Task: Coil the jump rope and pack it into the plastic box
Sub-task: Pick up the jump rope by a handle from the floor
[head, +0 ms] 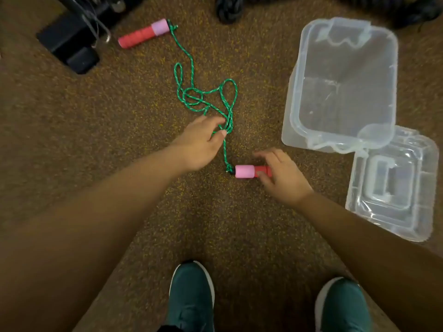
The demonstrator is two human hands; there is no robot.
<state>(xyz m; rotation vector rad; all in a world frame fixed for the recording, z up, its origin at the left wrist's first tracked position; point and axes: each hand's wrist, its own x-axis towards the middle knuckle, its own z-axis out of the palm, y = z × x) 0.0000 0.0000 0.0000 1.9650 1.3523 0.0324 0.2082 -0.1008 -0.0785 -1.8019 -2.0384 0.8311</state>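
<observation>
A green jump rope (191, 94) lies tangled in loose loops on the brown carpet. Its far red and pink handle (143, 33) rests at the upper left. The near red and pink handle (247, 172) lies in the middle. My left hand (199, 142) pinches the rope strands just above the near handle. My right hand (280, 174) is over the red end of that handle, thumb touching it and fingers curved above it. The clear plastic box (294, 111) stands open and empty at the right.
The clear lid (393, 185) lies on the carpet beside the box's near corner. Black equipment (72, 46) sits at the upper left, and dark rope coils (227, 8) lie at the top. My two green shoes (191, 298) are at the bottom.
</observation>
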